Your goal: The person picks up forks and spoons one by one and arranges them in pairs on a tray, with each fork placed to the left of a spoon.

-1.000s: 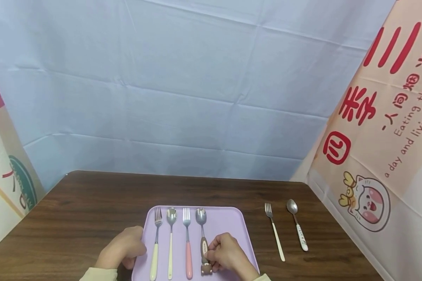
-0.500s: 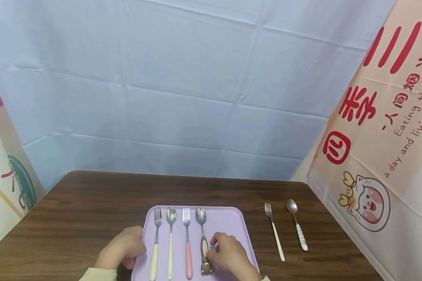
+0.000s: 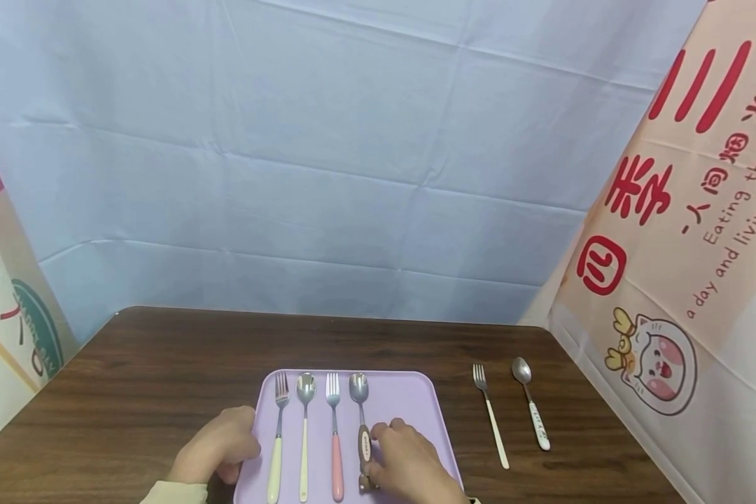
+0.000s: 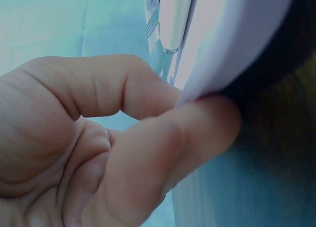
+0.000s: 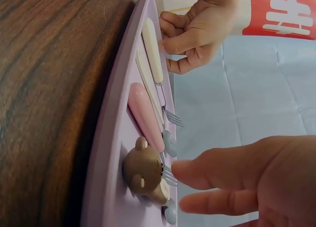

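In the head view my left hand (image 3: 220, 444) pinches the left rim of a lilac tray (image 3: 406, 399); the left wrist view shows thumb and finger on either side of the rim (image 4: 217, 64). On the tray lie, left to right, a fork with a pale yellow handle (image 3: 275, 465), a cream-handled spoon (image 3: 304, 448), a pink-handled fork (image 3: 337, 465) and a spoon with a brown bear handle (image 3: 364, 442). My right hand (image 3: 412, 462) hovers beside the bear spoon, fingers apart. In the right wrist view its fingertips are close to the bear head (image 5: 142, 170), gripping nothing.
Right of the tray, a white-handled fork (image 3: 494, 430) and a spoon with a patterned white handle (image 3: 537, 420) lie on the dark wooden table (image 3: 183, 364). A pale blue cloth (image 3: 327, 175) hangs behind, and a printed cloth (image 3: 661, 280) hangs at the right.
My right hand has let go of the bear spoon's handle, its fingers spreading and shifting slightly over the handle's lower end. The cutlery and my left hand have stayed in place.
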Motion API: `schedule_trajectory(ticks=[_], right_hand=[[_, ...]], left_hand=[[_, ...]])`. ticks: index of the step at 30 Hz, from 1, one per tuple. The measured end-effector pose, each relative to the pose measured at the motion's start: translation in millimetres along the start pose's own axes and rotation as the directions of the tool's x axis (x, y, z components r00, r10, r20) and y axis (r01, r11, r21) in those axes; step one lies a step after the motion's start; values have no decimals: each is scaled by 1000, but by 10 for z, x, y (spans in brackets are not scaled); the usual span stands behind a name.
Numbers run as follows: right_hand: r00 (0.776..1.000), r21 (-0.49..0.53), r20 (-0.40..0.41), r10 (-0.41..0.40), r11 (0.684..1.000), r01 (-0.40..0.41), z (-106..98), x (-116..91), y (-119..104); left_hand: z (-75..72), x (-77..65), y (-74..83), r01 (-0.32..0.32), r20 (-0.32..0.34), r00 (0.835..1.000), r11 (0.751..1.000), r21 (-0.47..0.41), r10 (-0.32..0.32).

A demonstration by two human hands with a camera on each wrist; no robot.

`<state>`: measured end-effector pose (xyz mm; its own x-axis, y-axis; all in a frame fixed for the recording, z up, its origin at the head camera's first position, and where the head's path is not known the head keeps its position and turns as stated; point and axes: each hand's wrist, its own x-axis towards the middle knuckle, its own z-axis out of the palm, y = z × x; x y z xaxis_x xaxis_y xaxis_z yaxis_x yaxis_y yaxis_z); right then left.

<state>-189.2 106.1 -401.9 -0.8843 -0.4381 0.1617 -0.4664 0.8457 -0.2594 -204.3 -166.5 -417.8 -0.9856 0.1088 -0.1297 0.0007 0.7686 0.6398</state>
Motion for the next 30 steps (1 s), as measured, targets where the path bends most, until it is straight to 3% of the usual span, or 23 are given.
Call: schedule_trajectory(ticks=[13, 21, 30], right_hand=[[1000, -20, -3, -13, 1000, 13, -33, -2, 31], [998, -46, -27, 55, 997, -56, -116, -26, 200], [981, -17, -37, 192, 981, -192, -213, -65, 424]], left_hand=[[-11, -16, 12, 3, -7, 1000, 1000, -10, -3], [-15, -23, 22, 5, -10, 1000, 1000, -15, -6], [-16, -25, 22, 10, -11, 1000, 1000, -24, -10]])
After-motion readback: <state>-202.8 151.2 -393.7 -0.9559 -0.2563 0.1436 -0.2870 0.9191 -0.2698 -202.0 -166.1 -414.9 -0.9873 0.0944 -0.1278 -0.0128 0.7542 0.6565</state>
